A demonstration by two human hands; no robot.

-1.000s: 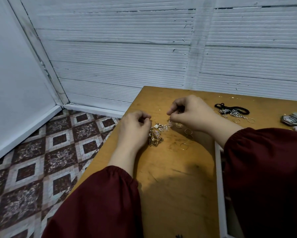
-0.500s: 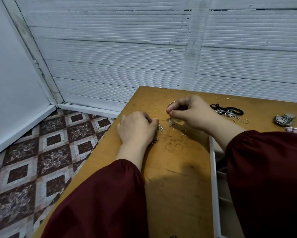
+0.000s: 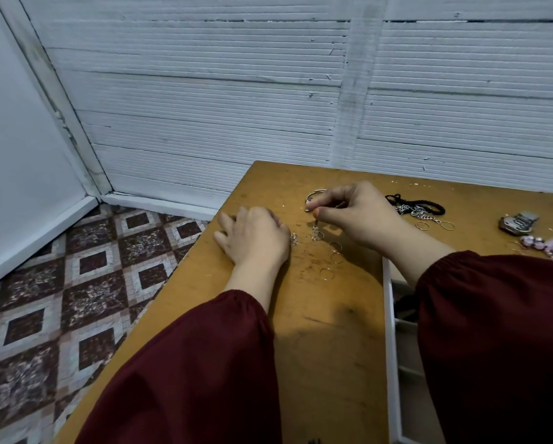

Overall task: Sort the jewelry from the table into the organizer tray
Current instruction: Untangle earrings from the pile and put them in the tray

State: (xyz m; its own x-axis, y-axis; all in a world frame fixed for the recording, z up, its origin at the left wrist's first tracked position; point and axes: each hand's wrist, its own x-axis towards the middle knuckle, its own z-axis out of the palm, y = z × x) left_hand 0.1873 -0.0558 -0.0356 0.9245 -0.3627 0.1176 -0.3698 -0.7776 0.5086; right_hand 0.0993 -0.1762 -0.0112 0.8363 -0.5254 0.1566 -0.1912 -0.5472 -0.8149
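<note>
The wooden desk [image 3: 326, 347] stands against a ribbed white wall, its left edge over a patterned tile floor. Along the desk's right side lies one white organizer tray [image 3: 387, 315], most of it hidden under the dark red right sleeve [image 3: 492, 347]. Toward the far right corner lie one black cord [image 3: 428, 205], one silver link chain [image 3: 416, 213] touching it, two thin rings [image 3: 447, 225] just beside those, one grey clip [image 3: 518, 223] and one pink beaded piece [image 3: 547, 246] cut off by the frame.

The right hand [image 3: 361, 216] hovers near the far edge, its fingers [image 3: 326, 200] and thumb pinching the top of a short chain [image 3: 315, 231]. This chain hangs upright, its long axis vertical. Whether its lower end touches the desk cannot be told. One silver bangle [image 3: 313, 195] sits just beyond those fingers, partly covered by them. Three loose rings [image 3: 336, 257] lie in a row running from below the chain toward the near edge, between the two forearms.

The left hand [image 3: 256, 238] rests palm down near the left edge, fingers relaxed and grasping nothing visible. One small glittering cluster [image 3: 293, 239] shows at its thumb side.
</note>
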